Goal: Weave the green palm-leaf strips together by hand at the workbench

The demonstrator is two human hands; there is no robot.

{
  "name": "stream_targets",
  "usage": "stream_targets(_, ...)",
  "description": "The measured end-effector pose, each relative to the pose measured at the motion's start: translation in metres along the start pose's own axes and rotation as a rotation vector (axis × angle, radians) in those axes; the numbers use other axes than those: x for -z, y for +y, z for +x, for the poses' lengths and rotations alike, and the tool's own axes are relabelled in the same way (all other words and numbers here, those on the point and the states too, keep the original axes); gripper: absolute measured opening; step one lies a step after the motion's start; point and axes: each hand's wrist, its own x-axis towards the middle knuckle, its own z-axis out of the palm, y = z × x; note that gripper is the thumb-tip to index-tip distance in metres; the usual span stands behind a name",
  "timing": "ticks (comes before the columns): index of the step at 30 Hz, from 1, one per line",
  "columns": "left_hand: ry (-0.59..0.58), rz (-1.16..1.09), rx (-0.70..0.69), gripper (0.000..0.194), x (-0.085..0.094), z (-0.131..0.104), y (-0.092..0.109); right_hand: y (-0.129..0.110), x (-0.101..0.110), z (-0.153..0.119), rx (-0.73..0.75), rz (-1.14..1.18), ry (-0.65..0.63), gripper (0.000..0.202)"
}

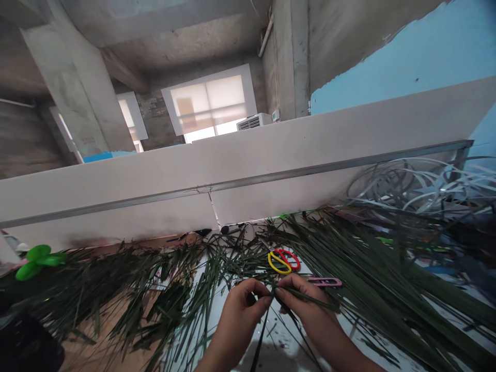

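Observation:
My left hand (244, 310) and my right hand (300, 299) meet low in the middle of the view. Both pinch dark green leaf strips (263, 330) where these cross between the fingertips. Long ends trail down toward me, and one strip passes out under my right hand. Just beyond my fingers lie scissors (284, 261) with one yellow and one red handle loop. A pink utility knife (326, 282) rests beside my right hand. The exact shape of the small piece at my fingertips is too dark to make out.
Cut leaf scraps (201, 284) spread over the white surface and to the left. Long green leaves (372, 274) lie in a heap on the right. Coiled pale strips (411, 186) stand at the far right. A green balloon-like object (39, 261) is at the left; a white partition (251, 191) rises behind.

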Motion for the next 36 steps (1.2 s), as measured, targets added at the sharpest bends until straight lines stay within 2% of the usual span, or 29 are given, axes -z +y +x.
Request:
stream_targets(5, -0.002, 0.112, -0.017, 0.01, 0.007, -0.007, 0.015, -0.002, 0.0, -0.003, 0.019, -0.067, -0.014, 0.018)
stream_targets(10, -0.005, 0.21, -0.1, 0.009, 0.012, -0.008, 0.016, -0.015, -0.001, -0.011, 0.056, -0.199, -0.017, 0.015)
stream_targets(16, -0.005, 0.31, -0.133, 0.006, 0.013, -0.007, 0.017, -0.019, -0.005, -0.015, 0.048, -0.181, -0.054, 0.015)
stream_targets(27, -0.001, 0.328, -0.164, 0.008, 0.012, -0.006, 0.012, -0.02, -0.005, -0.016, 0.092, -0.186, -0.105, 0.016)
stream_targets(36, 0.038, 0.3, -0.123, 0.007, 0.011, -0.006, 0.015, -0.022, -0.005, -0.019, 0.094, -0.207, -0.111, 0.015)
